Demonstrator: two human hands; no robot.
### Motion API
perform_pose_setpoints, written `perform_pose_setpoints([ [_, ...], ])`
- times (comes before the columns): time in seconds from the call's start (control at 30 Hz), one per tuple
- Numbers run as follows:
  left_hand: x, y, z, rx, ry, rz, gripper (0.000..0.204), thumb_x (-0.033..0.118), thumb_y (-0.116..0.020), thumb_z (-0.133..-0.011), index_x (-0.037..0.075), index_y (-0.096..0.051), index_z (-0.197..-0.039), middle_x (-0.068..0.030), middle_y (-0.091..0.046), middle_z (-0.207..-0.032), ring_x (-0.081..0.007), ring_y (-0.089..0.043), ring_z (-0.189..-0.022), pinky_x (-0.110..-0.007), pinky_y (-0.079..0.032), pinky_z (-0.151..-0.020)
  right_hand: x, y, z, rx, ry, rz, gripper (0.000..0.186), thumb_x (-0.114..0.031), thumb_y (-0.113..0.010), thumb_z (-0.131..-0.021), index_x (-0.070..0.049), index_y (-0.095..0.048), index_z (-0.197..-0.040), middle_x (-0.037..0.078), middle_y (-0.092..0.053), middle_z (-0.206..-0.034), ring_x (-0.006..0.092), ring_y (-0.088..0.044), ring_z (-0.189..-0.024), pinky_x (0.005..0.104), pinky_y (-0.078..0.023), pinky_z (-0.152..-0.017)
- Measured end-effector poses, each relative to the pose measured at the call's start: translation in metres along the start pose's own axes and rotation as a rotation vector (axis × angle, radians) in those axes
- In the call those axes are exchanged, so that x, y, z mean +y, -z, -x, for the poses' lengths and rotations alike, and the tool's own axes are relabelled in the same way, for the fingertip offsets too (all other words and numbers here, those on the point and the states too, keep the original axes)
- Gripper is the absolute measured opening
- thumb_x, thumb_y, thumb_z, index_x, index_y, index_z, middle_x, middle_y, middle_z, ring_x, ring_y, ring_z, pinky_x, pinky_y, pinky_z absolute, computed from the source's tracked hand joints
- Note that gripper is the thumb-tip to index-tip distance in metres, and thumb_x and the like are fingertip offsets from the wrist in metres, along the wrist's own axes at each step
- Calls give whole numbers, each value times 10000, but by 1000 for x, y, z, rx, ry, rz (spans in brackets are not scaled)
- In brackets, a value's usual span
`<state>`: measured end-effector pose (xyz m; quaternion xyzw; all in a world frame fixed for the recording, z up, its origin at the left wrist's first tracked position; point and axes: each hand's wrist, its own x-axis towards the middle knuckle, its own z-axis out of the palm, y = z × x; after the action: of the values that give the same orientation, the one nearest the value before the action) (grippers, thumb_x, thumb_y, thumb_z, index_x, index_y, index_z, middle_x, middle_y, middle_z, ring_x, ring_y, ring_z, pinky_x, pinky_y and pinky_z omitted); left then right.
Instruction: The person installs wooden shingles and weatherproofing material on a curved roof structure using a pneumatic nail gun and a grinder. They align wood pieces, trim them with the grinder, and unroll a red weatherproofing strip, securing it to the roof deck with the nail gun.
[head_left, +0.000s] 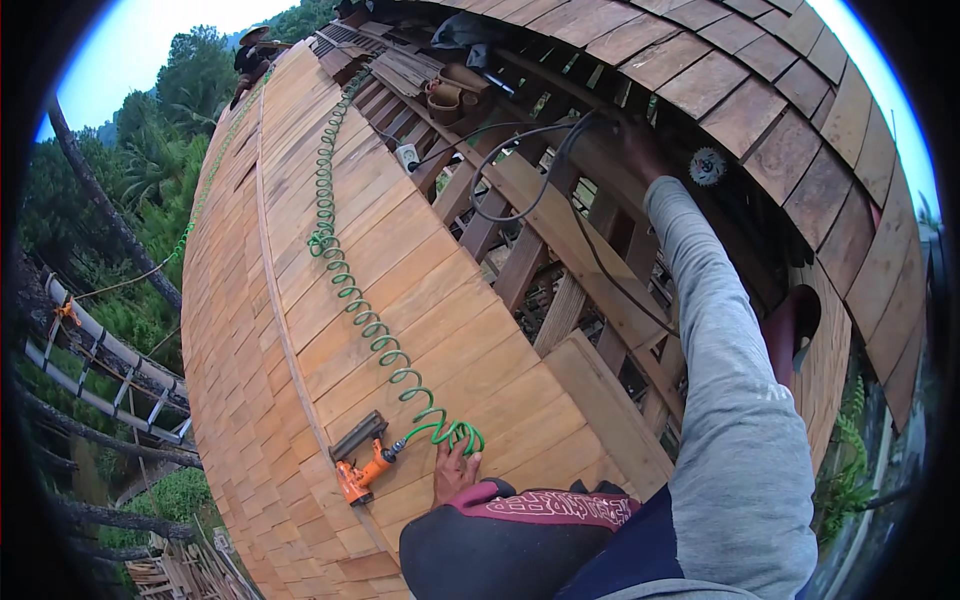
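Note:
My left hand (455,475) rests with fingers apart on the pale wooden shingles (380,280), beside the coiled green air hose (400,375). To its left an orange nail gun (365,470) lies on the shingles with the hose connected. My right arm stretches to the upper right, where my right hand (638,150) is at the looped black cable (515,215) in shadow; its fingers are too dark to make out. A circular saw blade (707,167) is just right of that hand.
Open wooden battens (540,235) show the structure below, with a white socket (407,157) and clay pieces (445,105). Darker shingles (760,110) rise at right. A ladder (130,395) stands off the left roof edge. Another person (250,65) is at the far end.

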<state>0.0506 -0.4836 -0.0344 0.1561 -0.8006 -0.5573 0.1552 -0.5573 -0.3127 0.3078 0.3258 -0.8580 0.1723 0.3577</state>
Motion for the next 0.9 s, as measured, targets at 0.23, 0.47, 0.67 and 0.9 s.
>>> perform_pose_setpoints([
  [0.23,28,18,-1,41,83,10,709,221,-766,-920,49,-458,-1535,-255,-316,-1648,-458,-371,-1497,-477,-380,-1203,63,16,76,-610,-105,443,362,-268,-622,-961,-45,-728,-1226,253,-697,-1255,385,-688,-1141,462,-544,-951],
  [0.47,-10,40,34,233,193,-119,625,228,-739,-931,29,-517,-1480,-222,-444,-1568,-415,-479,-1424,-455,-418,-1175,-158,32,265,-880,148,15,730,-325,-738,-926,-125,-447,-1566,219,-282,-1686,422,-246,-1566,633,-184,-1247],
  [0.67,-24,57,68,334,216,-204,556,158,-726,-933,20,-553,-1444,-240,-510,-1499,-397,-559,-1333,-438,-474,-1107,-197,29,359,-1155,189,-91,907,-345,-756,-897,-102,-293,-1639,283,-118,-1714,470,-86,-1595,618,-104,-1267],
  [0.9,-37,56,82,294,306,-127,535,141,-694,-931,-1,-551,-1427,-226,-539,-1452,-404,-553,-1323,-451,-453,-1125,-178,21,361,-1028,178,-83,880,-364,-765,-881,-107,-347,-1612,281,-167,-1699,466,-136,-1586,639,-146,-1257],
])
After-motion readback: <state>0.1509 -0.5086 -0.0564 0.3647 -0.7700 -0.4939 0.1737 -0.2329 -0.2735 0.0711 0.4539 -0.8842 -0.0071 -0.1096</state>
